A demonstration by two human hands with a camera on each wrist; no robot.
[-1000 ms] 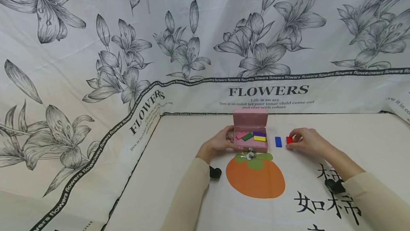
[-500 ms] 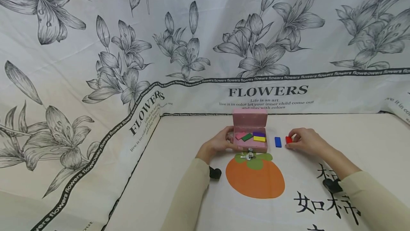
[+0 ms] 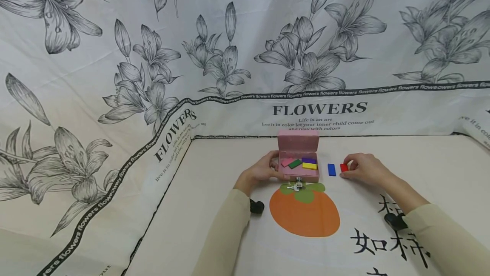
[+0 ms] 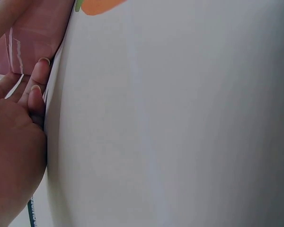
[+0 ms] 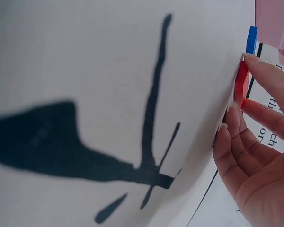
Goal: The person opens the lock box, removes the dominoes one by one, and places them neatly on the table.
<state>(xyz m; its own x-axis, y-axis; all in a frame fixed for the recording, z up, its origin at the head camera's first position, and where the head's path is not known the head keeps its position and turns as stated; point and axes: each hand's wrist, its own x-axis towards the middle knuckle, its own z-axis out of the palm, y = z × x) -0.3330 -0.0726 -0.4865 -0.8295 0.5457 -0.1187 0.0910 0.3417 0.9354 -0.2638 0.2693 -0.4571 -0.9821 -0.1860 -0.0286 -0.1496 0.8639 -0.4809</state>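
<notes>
A small pink box [image 3: 298, 143] stands with its lid raised in the head view. Inside lie a pink block [image 3: 287, 162], a green block [image 3: 295, 164], a purple block [image 3: 309, 160] and a yellow block [image 3: 309, 166]. My left hand [image 3: 261, 170] grips the box's left side, thumb toward the front; the left wrist view shows its fingers against the pink wall [image 4: 40, 30]. To the right of the box, a blue block [image 3: 331, 169] lies on the cloth. Beside it, my right hand [image 3: 365, 169] pinches a red block [image 3: 344, 167] between thumb and finger, low at the cloth.
Small metal keys [image 3: 296, 187] hang at the box's front latch. The white tablecloth [image 3: 214, 161] carries a printed orange persimmon [image 3: 304, 212] and black characters [image 3: 368, 242]. Behind the box rises a flower-printed curtain [image 3: 226, 114], which also runs along the left.
The head view has shifted very slightly. Both hands, the box and the blocks otherwise stay where they were, with the red block still pinched in my right hand.
</notes>
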